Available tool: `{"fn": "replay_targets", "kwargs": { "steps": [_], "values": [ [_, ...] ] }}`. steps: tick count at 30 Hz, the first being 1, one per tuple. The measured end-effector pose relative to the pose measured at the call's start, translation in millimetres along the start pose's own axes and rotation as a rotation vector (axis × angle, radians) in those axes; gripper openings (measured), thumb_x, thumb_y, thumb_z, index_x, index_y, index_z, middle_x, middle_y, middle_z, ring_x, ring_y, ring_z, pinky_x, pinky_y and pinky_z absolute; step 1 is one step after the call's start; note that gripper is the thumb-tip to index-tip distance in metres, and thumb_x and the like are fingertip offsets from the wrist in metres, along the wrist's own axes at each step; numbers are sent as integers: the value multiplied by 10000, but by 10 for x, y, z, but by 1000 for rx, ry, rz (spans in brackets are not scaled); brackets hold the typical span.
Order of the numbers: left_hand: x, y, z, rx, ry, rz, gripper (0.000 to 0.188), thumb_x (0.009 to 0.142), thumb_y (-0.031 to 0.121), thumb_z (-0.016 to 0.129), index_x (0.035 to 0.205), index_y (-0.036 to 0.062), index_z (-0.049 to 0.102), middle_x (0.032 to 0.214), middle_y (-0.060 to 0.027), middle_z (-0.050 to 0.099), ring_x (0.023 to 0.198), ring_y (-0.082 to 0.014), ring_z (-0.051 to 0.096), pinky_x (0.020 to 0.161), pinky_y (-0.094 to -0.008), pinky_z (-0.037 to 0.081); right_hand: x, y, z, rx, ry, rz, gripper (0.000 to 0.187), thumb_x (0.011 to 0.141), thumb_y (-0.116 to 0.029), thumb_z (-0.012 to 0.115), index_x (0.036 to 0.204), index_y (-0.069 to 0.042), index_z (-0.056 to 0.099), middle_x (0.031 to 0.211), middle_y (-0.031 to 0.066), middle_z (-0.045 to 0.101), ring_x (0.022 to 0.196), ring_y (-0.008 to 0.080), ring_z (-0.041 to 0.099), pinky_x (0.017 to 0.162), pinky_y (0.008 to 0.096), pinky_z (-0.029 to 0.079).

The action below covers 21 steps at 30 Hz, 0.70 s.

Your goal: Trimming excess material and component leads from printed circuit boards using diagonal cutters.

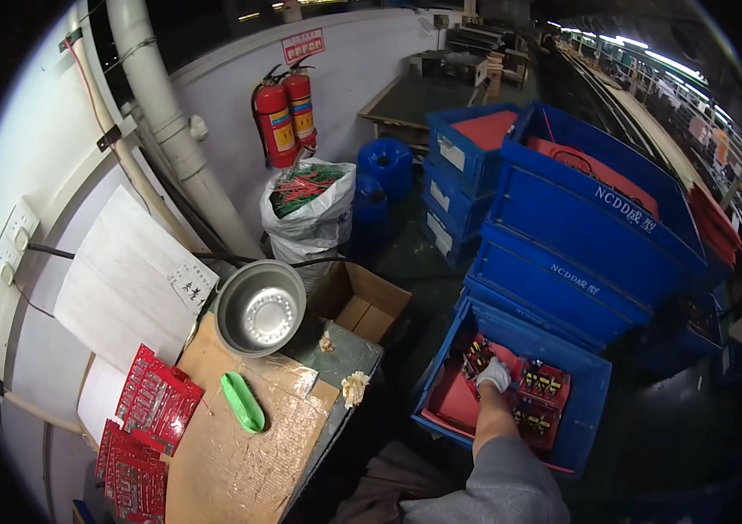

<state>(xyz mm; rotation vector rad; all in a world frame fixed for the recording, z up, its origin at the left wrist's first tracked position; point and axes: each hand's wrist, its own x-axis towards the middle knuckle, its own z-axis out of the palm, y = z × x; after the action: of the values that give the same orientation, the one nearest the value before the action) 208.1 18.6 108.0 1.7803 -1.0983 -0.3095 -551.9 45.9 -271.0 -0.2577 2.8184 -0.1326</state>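
While gloved fingers (495, 370) touch boards (478, 352), cardboard-covered bench (351, 351), dark workshop floor (406, 249)

"See the two red fire extinguishers (280, 122) over there?"

"By the white wall (369, 83), yes, under a red-and-white sign (303, 45). The white sack (308, 229) near them is heaped with green and red strands (301, 187)."

"Blue drums (388, 170) just beside it."

"And nearer us, a grey metal bowl (264, 313) next to an open cardboard box (381, 295)."

"Plus a thick pale pipe (177, 135) slanting up."
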Motion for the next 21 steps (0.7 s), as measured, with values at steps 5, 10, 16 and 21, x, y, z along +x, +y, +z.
{"fn": "replay_targets", "kwargs": {
  "steps": [5, 10, 16, 21],
  "values": [
    [51, 743, 395, 91, 40, 200, 419, 1021, 356, 662, 1178, -27, 726, 1108, -161, 743, 968, -261, 663, 898, -381, 538, -128, -86, -438, 3, 81, -96, 428, 859, -151, 718, 1265, -157, 584, 1221, 186, 639, 1136, 383, 657, 973, 497, 532],
    [431, 409, 775, -398, -218, 326, 319, 1097, 270, 532, 1224, 8, 664, 899, 7, 628, 754, -78, 539, 684, -236, 445, -97, -22, -1344, -65, 294, -525, 357, 838, -96, 678, 1182, -150, 599, 1163, 185, 651, 1084, 393, 653, 911, 498, 524],
    [-455, 1513, 1552, -610, -609, 293, 204, 1039, 55, 544, 1165, -46, 670, 955, -71, 649, 850, -132, 608, 788, -290, 519, -1471, -415, -3029, 33, 752, -1303, 363, 727, -48, 705, 1073, -138, 647, 983, 105, 667, 981, 341, 645, 862, 428, 518],
    [-669, 2421, 2007, -351, -829, 711, 447, 982, 301, 602, 1329, 19, 584, 1233, -229, 668, 1174, -399, 639, 1004, -437, 489, -2952, -747, -3816, 338, 858, -1792, 456, 624, 93, 714, 1046, -74, 668, 1025, 123, 692, 921, 351, 671, 834, 450, 536]
  ]
}}
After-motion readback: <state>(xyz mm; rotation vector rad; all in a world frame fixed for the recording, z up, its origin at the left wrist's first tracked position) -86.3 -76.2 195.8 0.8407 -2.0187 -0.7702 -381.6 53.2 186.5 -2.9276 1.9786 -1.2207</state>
